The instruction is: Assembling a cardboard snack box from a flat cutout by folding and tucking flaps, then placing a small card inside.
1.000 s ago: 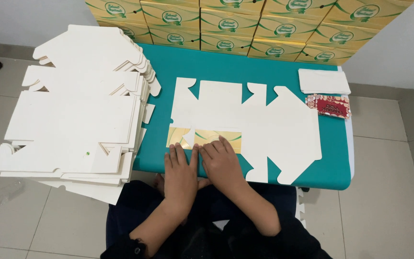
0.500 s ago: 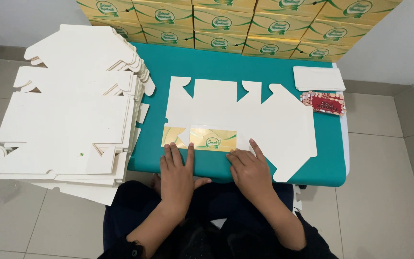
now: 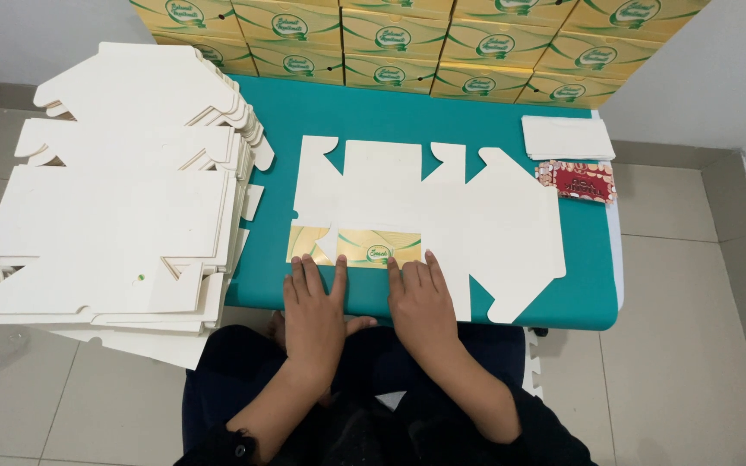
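A flat white die-cut cardboard box blank [image 3: 442,211] lies on the teal table [image 3: 407,112]. Its near flap [image 3: 364,247] is folded over and shows a gold and green printed side. My left hand [image 3: 317,306] lies flat, fingers spread, with its fingertips at the near edge of that folded flap. Beside it my right hand [image 3: 420,298] rests flat too, fingers on the flap's right end and the white panel. Neither hand grips anything.
A tall stack of white flat box blanks [image 3: 123,207] fills the left side, overhanging the table's edge. Rows of finished yellow-green boxes [image 3: 407,39] stand along the wall. A white paper stack [image 3: 567,138] and a small red packet [image 3: 578,179] lie at far right.
The hands have slid back towards me along the folded flap, and the right hand has moved left, closer to the left hand. The blank stays put.
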